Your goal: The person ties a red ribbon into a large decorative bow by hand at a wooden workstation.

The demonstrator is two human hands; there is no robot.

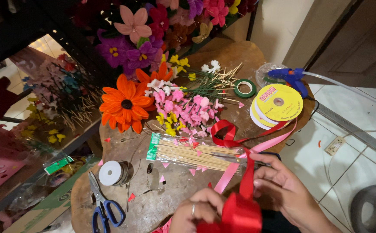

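At the lower centre of the frame, the left hand (198, 211) and right hand (278, 190) pinch red ribbon (239, 211) into loops, fingers closed on it; steady tension seems needed to form the next fold.

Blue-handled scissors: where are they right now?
Head view, lower left: the scissors lie on the wooden table, just below the white wire spool, left of the left hand.

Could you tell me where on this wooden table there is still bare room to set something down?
Bare wood lies between the white spool, the skewer packet and the left hand, though paper scraps dot it. Another patch sits behind the green tape roll. The flower pile and yellow ribbon reels crowd the middle.
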